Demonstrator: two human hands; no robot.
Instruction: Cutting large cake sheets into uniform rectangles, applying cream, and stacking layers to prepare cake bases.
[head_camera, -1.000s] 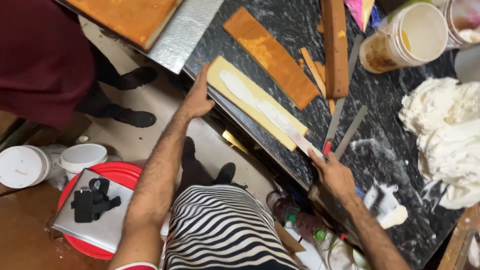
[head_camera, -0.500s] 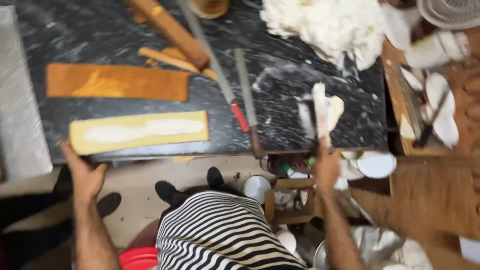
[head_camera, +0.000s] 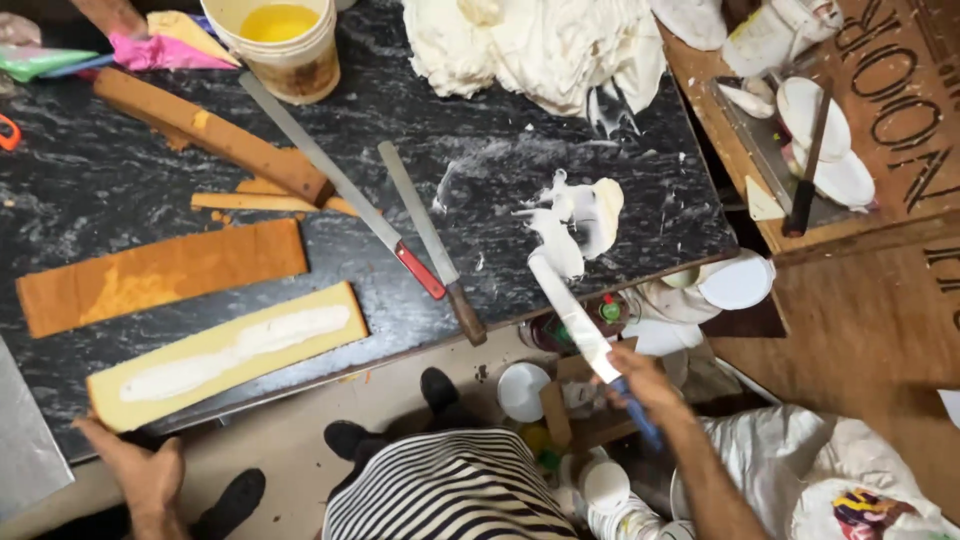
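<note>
My right hand (head_camera: 640, 385), fingers wrapped round the spatula (head_camera: 575, 315), has swung off the cake strip (head_camera: 225, 355) to scoop cream (head_camera: 580, 215), while my left hand (head_camera: 140, 470), fingers loosely spread, steadies the strip's near end.

This place looks like a small bakery workroom, not a home kitchen. On the black marble desk (head_camera: 120, 190) lie long strips of sponge cake (head_camera: 160, 275), one strip spread with white cream (head_camera: 230, 355), and a big heap of whipped cream (head_camera: 530, 45). Long cake knives (head_camera: 430, 240) and a bucket of yellow liquid (head_camera: 285, 40) are there too. Under the desk stand small tubs and bottles (head_camera: 560, 330) on the tiled floor.
</note>
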